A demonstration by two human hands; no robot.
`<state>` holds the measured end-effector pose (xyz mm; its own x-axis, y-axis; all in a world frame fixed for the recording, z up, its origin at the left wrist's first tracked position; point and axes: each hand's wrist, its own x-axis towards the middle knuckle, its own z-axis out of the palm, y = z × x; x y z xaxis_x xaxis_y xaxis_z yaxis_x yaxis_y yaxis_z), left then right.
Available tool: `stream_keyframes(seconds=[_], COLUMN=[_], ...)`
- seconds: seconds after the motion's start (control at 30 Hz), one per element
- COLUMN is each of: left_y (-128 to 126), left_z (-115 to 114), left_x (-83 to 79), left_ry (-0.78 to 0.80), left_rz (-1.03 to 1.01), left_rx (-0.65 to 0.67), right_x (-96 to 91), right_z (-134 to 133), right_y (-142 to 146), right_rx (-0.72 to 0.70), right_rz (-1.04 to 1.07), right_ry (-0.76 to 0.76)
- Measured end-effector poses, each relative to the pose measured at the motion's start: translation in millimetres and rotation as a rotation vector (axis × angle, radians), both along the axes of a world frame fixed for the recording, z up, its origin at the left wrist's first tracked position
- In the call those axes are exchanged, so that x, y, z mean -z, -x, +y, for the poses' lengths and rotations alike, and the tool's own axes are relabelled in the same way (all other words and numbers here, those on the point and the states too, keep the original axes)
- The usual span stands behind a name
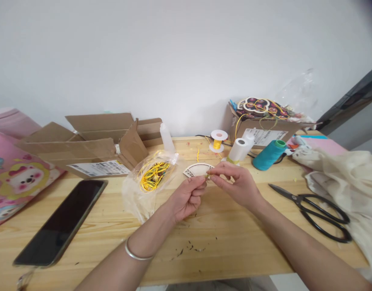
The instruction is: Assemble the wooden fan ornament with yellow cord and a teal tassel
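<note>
My left hand (192,197) is closed in a pinch near the middle of the table. Close beside it, my right hand (234,182) also pinches, its fingertips almost meeting those of the left. Between the fingertips shows a bit of thin yellow-green cord (207,174); both hands seem to grip it. Just behind them lies a fan-shaped wooden piece (192,168) with a cut-out lattice corner, its right side partly covered by my fingers. A short twisted yellow cord (198,155) extends from its top edge.
A plastic bag of yellow cords (154,176), an open carton (91,151) and a phone (63,222) lie left. Behind stand a yellow thread spool (217,143), a white roll (238,150) and a filled box (258,131). Right are a teal thread cone (268,155), black scissors (319,208) and cloth (340,182).
</note>
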<state>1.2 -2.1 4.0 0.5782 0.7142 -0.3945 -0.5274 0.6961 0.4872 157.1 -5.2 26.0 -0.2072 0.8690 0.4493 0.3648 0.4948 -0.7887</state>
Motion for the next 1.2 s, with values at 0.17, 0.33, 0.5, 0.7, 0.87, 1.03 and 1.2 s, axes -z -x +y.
stream_keyframes(seconds=[0.17,0.33,0.5,0.7,0.87,1.03,1.2], left_y=[-1.1,-3.7,-5.8,-6.1,-3.8,-2.7,-3.4], left_z=[-0.1,-0.9,-1.5,-1.9,-1.4,-1.1,-1.3], left_x=[-0.6,-1.6,-2.2,-1.3,-2.7,-4.5,-3.3], left_ry=[0.003,-0.058,-0.118,-0.145,-0.175,-0.185,-0.173], left_rz=[0.013,0.089,0.152,0.18,0.176,0.169,0.168], left_rx=[0.002,-0.021,-0.049,-0.064,-0.075,-0.072,-0.063], right_x=[2.9,5.5,5.6,5.0,2.7,0.9,1.0], right_z=[0.2,1.4,1.0,0.4,2.6,2.5,0.8], right_y=[-0.3,-3.4,-4.6,-4.4,-7.0,-7.6,-6.0], right_rx=[0.022,0.016,0.037,0.036,0.057,0.026,0.033], right_rz=[-0.077,-0.184,-0.232,-0.241,-0.206,-0.2,-0.177], right_ry=[-0.105,-0.179,-0.216,-0.193,-0.17,-0.165,-0.105])
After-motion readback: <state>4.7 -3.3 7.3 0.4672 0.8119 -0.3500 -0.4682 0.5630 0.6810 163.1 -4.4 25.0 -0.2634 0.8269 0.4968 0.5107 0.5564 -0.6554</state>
